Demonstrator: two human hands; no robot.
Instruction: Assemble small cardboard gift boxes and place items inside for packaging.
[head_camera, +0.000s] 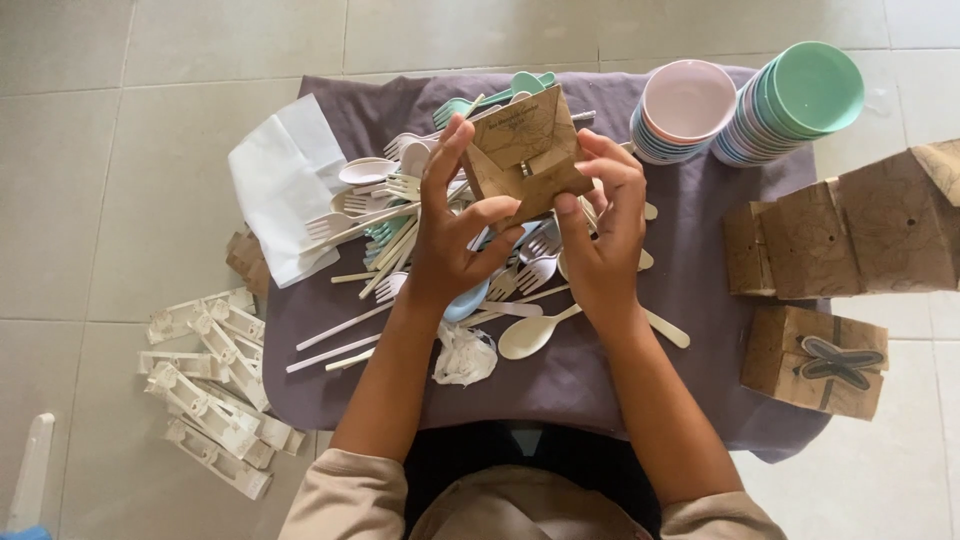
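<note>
Envelope (525, 150): brown kraft paper, square, faint print, flap folded.
Orientation: tilted diamond-wise, one corner pointing away from you.
Grip: your left hand (455, 235) and right hand (605, 235) pinch its sides.

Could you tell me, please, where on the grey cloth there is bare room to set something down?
Bare grey cloth lies between the right hand and the brown cardboard boxes, and along the near edge. The heap of cream plastic forks and spoons crowds the centre-left.

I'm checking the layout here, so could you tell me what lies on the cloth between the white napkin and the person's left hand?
In the head view, a heap of cream forks and spoons lies between the white napkin and the left hand.
</note>
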